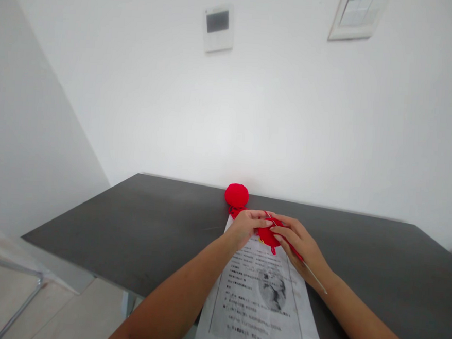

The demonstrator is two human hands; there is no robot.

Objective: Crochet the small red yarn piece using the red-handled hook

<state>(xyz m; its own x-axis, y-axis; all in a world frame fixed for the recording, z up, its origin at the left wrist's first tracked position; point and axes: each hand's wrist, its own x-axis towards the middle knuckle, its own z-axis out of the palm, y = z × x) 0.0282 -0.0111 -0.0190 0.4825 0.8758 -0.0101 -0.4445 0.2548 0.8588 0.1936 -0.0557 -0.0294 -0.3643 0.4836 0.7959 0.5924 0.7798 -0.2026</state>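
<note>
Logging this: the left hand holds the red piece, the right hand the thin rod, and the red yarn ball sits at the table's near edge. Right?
Not the near edge: the head view shows the red yarn ball at the far edge of the table, by the wall. The left hand does hold the red piece, the right hand the thin rod.
</note>
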